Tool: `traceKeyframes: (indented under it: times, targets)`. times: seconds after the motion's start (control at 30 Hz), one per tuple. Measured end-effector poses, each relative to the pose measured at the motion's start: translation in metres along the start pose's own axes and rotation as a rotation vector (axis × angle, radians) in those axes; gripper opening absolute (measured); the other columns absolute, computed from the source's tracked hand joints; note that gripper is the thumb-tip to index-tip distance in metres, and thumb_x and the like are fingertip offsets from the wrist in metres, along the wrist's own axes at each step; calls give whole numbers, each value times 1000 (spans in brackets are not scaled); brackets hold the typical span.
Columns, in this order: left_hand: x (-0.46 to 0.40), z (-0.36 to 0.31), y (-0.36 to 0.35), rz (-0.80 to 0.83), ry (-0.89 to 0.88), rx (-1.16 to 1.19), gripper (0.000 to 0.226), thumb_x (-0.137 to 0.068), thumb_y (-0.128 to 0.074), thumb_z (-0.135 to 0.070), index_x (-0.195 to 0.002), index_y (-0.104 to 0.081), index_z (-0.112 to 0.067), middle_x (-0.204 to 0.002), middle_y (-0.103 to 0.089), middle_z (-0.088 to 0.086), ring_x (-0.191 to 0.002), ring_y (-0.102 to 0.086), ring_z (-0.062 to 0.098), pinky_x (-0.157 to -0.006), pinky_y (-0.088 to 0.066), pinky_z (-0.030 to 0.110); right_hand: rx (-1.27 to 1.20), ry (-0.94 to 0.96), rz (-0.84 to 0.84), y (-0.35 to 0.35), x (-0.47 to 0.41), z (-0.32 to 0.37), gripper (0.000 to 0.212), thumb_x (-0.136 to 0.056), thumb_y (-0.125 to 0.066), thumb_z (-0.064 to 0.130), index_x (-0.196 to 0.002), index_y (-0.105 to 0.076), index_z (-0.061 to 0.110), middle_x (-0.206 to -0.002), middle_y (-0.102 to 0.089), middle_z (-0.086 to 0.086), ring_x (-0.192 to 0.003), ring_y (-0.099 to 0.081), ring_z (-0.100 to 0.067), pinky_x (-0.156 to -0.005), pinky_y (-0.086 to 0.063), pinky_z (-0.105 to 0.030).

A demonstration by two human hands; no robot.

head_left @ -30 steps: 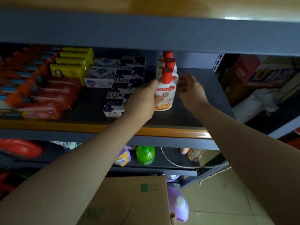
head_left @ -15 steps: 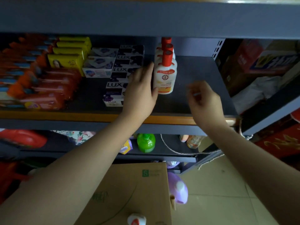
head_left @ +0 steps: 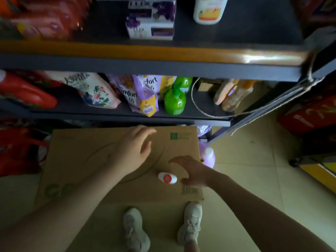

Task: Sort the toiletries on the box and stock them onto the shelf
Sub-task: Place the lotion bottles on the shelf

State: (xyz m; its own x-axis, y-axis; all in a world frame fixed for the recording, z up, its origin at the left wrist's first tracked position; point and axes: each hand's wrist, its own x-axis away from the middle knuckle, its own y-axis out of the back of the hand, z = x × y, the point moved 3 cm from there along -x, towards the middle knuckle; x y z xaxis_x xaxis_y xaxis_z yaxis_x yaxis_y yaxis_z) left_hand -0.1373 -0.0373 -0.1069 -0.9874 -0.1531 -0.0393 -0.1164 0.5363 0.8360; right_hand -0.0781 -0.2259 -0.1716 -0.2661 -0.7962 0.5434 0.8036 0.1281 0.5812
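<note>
A white bottle with a red cap [head_left: 167, 178] stands upright on the cardboard box [head_left: 76, 160], seen from above. My right hand [head_left: 192, 171] hovers just right of it, fingers spread and curved around the bottle without touching. My left hand [head_left: 133, 148] floats over the box's far middle, fingers relaxed, holding nothing. On the upper shelf [head_left: 163, 51] stand another white bottle [head_left: 209, 10] and purple soap boxes [head_left: 151, 19].
The lower shelf holds a red pouch [head_left: 27, 91], floral and purple refill bags [head_left: 141, 95], green pump bottles [head_left: 175, 102] and orange bottles [head_left: 234, 95]. A purple jug [head_left: 207, 155] stands right of the box. My shoes [head_left: 136, 230] are by the box's near edge.
Both hands have let go of the shelved bottle and dropped from the upper shelf down to the box. The view tilted downward; my right hand now nears the bottle on the box.
</note>
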Motion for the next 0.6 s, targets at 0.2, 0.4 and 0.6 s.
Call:
traceKeyframes:
  times: [0.2,0.4,0.6]
  targets:
    - [38,16,-1,88,90,-66,29,-82,-55,-14,-110,-63,-12,-100,-64,0,-74,-44,3,-60,-30,11,-88,-133,-91,-46,-25,-2,62,-83,-68,24,-138,-41,18,-140,-45,-3,-129,-38,-22,-101,-24,-22]
    - [42,23,0,110,109,-62,30,-83,-61,-5,-112,-63,-13,-103,-63,-2,-84,-54,8,-64,-31,10,-402,-320,-259,-60,-31,-16,50,-85,-66,25,-131,-49,16,-112,-60,-6,-105,-57,-24,-84,-42,-29]
    - [15,2,29,37,85,74,30,-86,-52,-14,-115,-60,-13,-103,-60,-4,-93,-52,2,-76,-41,12,-1088,-305,-396,15,9,9,28,-93,-54,17,-121,-50,11,-100,-64,-9,-81,-64,-16,-57,-51,-26]
